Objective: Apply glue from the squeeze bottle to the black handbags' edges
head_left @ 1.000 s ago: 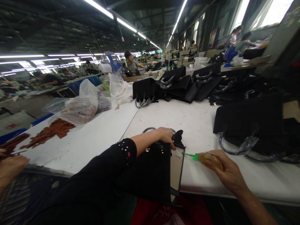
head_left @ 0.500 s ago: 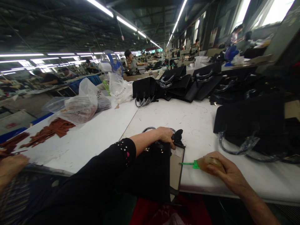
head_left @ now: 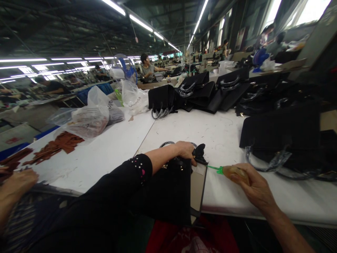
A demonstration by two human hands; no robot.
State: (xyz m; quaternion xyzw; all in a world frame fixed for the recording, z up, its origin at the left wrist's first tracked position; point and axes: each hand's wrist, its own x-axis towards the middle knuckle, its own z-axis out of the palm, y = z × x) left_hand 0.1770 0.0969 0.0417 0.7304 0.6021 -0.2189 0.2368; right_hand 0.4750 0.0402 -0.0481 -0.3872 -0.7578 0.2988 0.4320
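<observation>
A black handbag (head_left: 168, 196) lies at the table's front edge, its pale inner panel (head_left: 196, 189) showing at the right side. My left hand (head_left: 185, 150) is closed on the bag's top, near a loose black flap (head_left: 199, 153) and the gold-coloured fittings; its fingertips are partly hidden. In my right hand (head_left: 254, 182) is a squeeze bottle (head_left: 235, 174) of amber contents with a thin green nozzle. The nozzle's tip points left, at the upper right edge of the panel; whether it touches cannot be told.
Several black handbags (head_left: 195, 91) with wrapped handles stand along the back, and a larger one (head_left: 279, 137) at right. Brown strips (head_left: 63, 142) and plastic bags (head_left: 92, 116) lie at left. Another person's hand (head_left: 18, 184) is at the left edge. Co-workers sit farther back.
My right hand has raised the bottle a little, bringing the nozzle tip from the panel's middle up to its upper edge. My left hand stays on the handbag.
</observation>
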